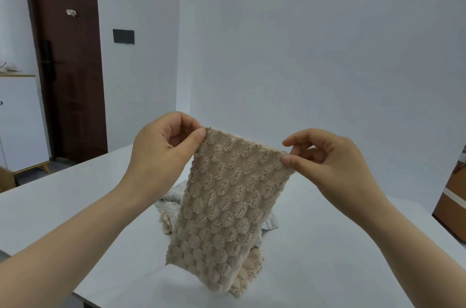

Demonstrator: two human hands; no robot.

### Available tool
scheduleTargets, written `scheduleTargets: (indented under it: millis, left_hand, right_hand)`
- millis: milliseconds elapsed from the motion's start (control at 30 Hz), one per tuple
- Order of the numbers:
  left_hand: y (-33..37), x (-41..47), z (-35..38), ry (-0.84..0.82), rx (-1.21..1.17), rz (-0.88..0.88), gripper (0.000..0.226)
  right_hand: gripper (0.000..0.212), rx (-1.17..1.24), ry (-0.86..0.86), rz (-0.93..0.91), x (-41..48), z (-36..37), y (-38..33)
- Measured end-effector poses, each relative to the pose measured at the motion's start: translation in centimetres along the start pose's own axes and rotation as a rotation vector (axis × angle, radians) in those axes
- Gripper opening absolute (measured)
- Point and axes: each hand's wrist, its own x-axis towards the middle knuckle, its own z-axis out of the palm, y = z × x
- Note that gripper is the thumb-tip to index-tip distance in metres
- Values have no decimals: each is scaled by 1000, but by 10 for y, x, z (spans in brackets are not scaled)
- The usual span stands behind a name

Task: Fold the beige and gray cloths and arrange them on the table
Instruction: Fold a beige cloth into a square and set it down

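While both hands lift it above the middle of the table (63, 219), the beige cloth (227, 194) hangs as a long doubled strip, with a second layer showing behind its lower right edge. Whether its lower end touches the tabletop cannot be told. It is a thick plush, covered in rounded, raised tufts that run in slanting rows like scales.

The left hand (161, 151) pinches the upper left corner between thumb and curled forefinger. The right hand (332, 163) pinches the upper right corner the same way, its other fingers loosely bent.

On the table behind the strip lies the gray cloth (171, 199), a pale, shaggy, crumpled heap largely hidden by the beige one. The table itself is smooth, matte white and straight-edged.

Beyond the table's far left corner stand a dark brown wooden door (68, 68) and a white cabinet (20, 126) on slanted wooden legs, with a black rectangular wall plate (123, 36) beside the door. Past the table's right side is a brown box (451, 206) with a pale band.
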Motion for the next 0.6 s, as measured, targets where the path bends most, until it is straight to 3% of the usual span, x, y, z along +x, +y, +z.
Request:
scheduleTargets:
  millis: [200,400,600]
  left_hand:
    - [-4,0,4,-4,-43,-14,9]
    - [1,-5,13,-25,-63,13,10]
    - [15,-13,22,-167,-39,101,5]
  right_hand:
    - [22,38,-13,33,0,-5,-1]
    - [19,-26,-209,108,1,-14,-4]
    - [32,-86,-256,-35,4,14,-17]
